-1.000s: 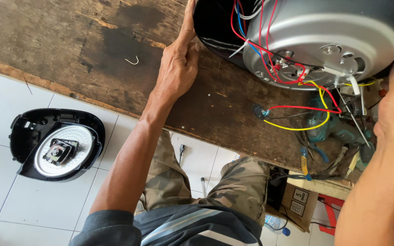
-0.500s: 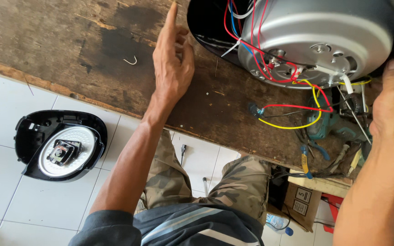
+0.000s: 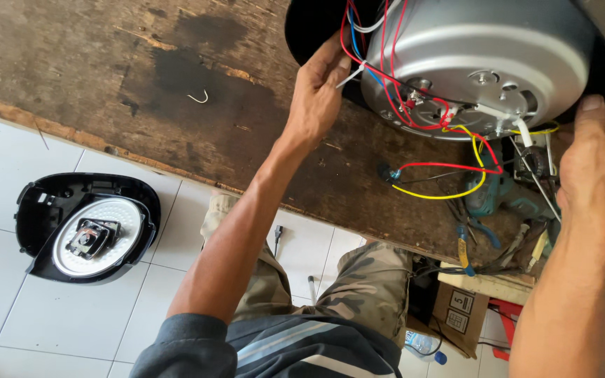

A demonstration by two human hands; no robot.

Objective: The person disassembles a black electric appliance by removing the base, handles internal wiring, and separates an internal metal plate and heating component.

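Observation:
An upturned rice cooker body [image 3: 477, 49] lies on a worn wooden table [image 3: 106, 77]. Its silver inner shell sits in a black housing, and red, blue, white and yellow wires [image 3: 442, 171] run loose over it. My left hand [image 3: 316, 94] is at the housing's left rim, with thumb and forefinger pinching a white wire [image 3: 351, 72]. On the right rim my right hand [image 3: 600, 154] grips the black housing, thumb on the edge.
The cooker's black lid [image 3: 85, 227] lies inner side up on the white floor tiles at left. A small bent wire hook [image 3: 199, 96] rests on the table. Blue-handled pliers [image 3: 472, 238] and a teal power tool [image 3: 495, 196] lie near the table's front edge. A cardboard box [image 3: 460, 308] stands below.
My left hand left the tabletop, moved right to the cooker's rim and closed on the white wire. My right hand stays on the right rim.

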